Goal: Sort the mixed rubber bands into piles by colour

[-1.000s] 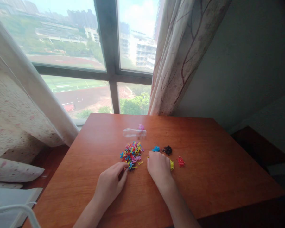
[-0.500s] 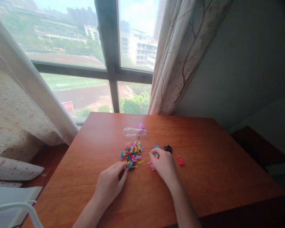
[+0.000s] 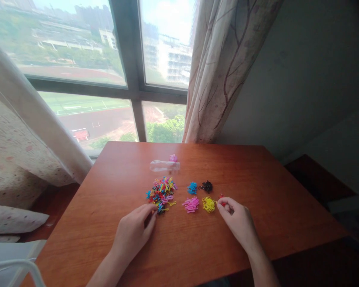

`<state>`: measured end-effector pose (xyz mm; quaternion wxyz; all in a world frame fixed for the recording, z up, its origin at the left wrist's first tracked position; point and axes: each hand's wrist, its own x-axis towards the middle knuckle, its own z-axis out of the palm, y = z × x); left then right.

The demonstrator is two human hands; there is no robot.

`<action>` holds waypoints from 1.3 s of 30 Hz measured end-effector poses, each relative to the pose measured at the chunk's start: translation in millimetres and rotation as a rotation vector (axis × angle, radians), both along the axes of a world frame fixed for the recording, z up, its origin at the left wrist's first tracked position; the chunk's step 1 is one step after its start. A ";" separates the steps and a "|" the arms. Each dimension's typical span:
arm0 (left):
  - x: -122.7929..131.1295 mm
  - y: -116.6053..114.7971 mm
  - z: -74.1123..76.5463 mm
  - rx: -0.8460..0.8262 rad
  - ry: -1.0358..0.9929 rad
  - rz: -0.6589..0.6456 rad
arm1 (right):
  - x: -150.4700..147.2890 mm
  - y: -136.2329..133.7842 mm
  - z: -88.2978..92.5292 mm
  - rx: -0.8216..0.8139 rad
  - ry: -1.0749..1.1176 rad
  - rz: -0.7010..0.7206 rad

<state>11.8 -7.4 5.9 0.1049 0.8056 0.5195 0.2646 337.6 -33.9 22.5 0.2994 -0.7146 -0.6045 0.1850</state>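
My left hand [image 3: 136,227] rests at the near left edge of a mixed pile of small coloured rubber bands [image 3: 162,192]. Its thumb and forefinger come together beside some dark bands; whatever lies between them is hidden. Further right, my right hand [image 3: 237,217] pinches what looks like a yellow rubber band, a small yellow bit showing at the fingertips. It hovers between a yellow heap of bands [image 3: 208,204] and a red heap [image 3: 221,196], which it partly covers. Left of these lie a pink heap [image 3: 191,204], a blue heap [image 3: 192,187] and a black heap [image 3: 206,186].
Behind the mixed pile lies a clear plastic tube or bottle [image 3: 164,166], with a purple-pink object [image 3: 173,158] beside it. The wooden table [image 3: 173,251] stands against a window with curtains [image 3: 209,99]. A white object [image 3: 14,255] is at lower left.
My right hand has moved right, from over the yellow heap to beside the red one, uncovering the yellow, pink and blue heaps. My left hand stays at the mixed pile. The view has shifted slightly.
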 end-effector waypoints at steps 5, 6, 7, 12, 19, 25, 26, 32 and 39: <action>-0.7 0.8 -2.1 -0.015 0.008 -0.003 | -7.6 -6.9 -6.4 -0.029 -0.102 0.049; -0.7 0.8 -2.6 -0.014 0.010 -0.002 | -8.8 -8.3 -7.7 -0.027 -0.133 0.064; -0.7 0.8 -3.1 -0.012 0.012 -0.001 | -9.7 -9.6 -9.1 -0.022 -0.167 0.077; -0.6 1.2 -3.8 -0.003 0.012 -0.011 | -10.8 -13.2 -16.6 0.043 -0.292 0.107; -0.3 0.9 -1.6 0.003 -0.002 0.003 | -13.5 -13.7 -15.2 0.043 -0.326 0.081; 0.2 0.7 -1.3 -0.009 -0.017 -0.004 | -12.7 -15.1 -12.8 0.025 -0.309 0.088; 0.1 0.7 -1.4 -0.014 -0.015 -0.007 | -13.2 -15.2 -12.3 0.031 -0.304 0.085; -0.9 0.1 -2.7 -0.029 -0.010 -0.022 | -42.0 -15.2 -5.0 0.065 -0.225 0.148; -0.1 -0.7 -3.3 -0.024 -0.003 -0.018 | -115.4 -15.1 -1.1 -0.039 -0.158 0.296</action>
